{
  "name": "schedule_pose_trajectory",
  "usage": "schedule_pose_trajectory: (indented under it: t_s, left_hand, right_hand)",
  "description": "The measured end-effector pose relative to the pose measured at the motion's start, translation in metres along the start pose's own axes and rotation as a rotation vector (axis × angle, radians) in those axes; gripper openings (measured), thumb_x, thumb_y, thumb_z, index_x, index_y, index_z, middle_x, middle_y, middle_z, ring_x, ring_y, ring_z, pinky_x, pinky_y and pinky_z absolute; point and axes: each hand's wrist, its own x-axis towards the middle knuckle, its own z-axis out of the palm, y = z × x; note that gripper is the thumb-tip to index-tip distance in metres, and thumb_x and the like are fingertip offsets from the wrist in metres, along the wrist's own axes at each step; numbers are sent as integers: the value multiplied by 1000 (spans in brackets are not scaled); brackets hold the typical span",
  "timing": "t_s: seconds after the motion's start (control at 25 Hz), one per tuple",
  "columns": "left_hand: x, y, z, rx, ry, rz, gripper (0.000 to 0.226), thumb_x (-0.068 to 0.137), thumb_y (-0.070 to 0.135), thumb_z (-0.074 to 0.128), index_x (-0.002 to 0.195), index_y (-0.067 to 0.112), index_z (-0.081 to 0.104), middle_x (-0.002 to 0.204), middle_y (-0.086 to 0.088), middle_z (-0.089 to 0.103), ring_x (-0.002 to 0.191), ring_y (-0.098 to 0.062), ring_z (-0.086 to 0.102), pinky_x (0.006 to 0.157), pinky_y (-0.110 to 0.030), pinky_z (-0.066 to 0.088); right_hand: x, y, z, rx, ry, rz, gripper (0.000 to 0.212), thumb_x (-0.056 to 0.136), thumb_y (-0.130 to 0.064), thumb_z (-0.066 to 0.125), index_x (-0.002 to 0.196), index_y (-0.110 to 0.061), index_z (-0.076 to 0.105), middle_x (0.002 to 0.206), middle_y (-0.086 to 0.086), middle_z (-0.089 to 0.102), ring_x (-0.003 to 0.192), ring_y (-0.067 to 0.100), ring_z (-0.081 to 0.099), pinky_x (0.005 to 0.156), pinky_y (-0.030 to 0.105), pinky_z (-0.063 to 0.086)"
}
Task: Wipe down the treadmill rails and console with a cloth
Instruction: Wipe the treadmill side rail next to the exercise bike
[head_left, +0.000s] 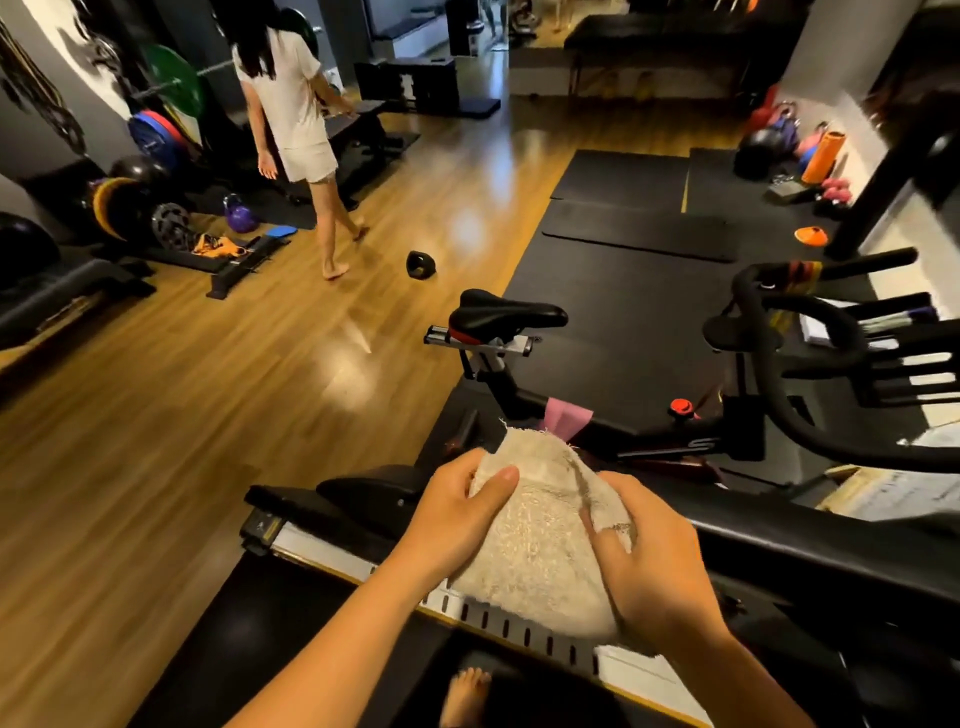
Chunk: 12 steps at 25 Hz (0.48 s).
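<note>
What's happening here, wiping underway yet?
A person holds a cream terry cloth bunched between the left hand and right hand, above the treadmill's grey slotted side rail. It looks held clear of the rail, so no wiping yet. A black exercise bike stands beside it; another person is mid-stride on the wooden floor.

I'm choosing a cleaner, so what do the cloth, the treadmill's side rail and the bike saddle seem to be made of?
Cloth: off-white looped terry, likely cotton, with frayed threads at its edge. Side rail: pale strip with dull sheen and dark slots, metal or painted plastic, cannot tell which. Bike saddle: smooth black, faintly glossy, probably vinyl-like synthetic.
</note>
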Motion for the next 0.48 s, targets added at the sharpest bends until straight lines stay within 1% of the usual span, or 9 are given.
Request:
schedule_pose_trajectory:
  t_s: [0.08,0.12,0.16,0.2,0.24,0.28,0.36,0.44,0.48]
  left_hand:
    - [-1,-12,-1,-6,-22,-28,15,93,27,60,82,17,62,74,8,65,71,-6,60,65,-19,42]
    - [-3,-19,-3,11,-25,-39,23,87,34,60,82,11,62,76,-2,65,71,-9,59,65,-22,42]
    - [-4,-27,-5,45,-23,-33,37,79,42,58,83,5,61,79,-12,64,70,-11,57,66,-26,41]
    - [-4,-34,-6,85,-19,-24,48,73,47,55,84,0,59,81,-18,62,69,-12,53,65,-28,40]
    - [-4,-40,-7,104,-1,-18,52,71,49,55,82,-1,57,78,-18,59,67,-11,49,63,-28,38]
    - [-3,-42,-7,100,24,-19,48,72,48,57,80,0,56,72,-14,57,64,-9,46,61,-27,37]
    - [4,-36,-2,68,74,-33,27,81,38,66,77,12,57,63,7,53,58,-1,45,57,-19,37]
    - [20,-25,8,113,117,3,13,86,28,70,85,23,58,61,13,51,56,2,47,55,-14,34]
    - [29,-22,13,157,125,43,15,86,28,70,93,24,57,63,13,49,57,2,48,54,-14,33]
  right_hand:
    - [-10,6,14,-102,74,-79,25,92,-14,50,105,-32,62,96,-13,64,90,1,57,78,6,38]
    - [-16,9,22,-162,81,-103,25,88,-13,50,105,-27,63,94,-8,63,85,4,57,77,8,40]
    - [-21,8,28,-203,72,-90,25,86,-15,50,103,-27,63,91,-8,62,81,5,57,74,10,41]
    - [-24,8,33,-221,54,-56,22,85,-18,51,99,-29,63,89,-10,59,78,5,56,70,12,42]
    - [-25,6,34,-233,44,-28,17,86,-22,51,95,-30,63,87,-12,58,76,4,56,68,13,44]
    - [-22,3,33,-244,42,-4,14,86,-28,49,92,-30,62,85,-12,57,75,4,55,66,15,44]
    - [-8,-5,22,-279,-5,59,18,83,-39,44,91,-32,58,86,-12,56,77,9,53,67,25,46]
    - [13,-3,10,-351,5,140,22,81,-40,47,101,-35,54,96,-12,55,85,16,55,69,34,47]
    - [22,0,5,-421,51,168,27,84,-36,51,111,-38,52,103,-11,55,91,19,57,71,36,48]
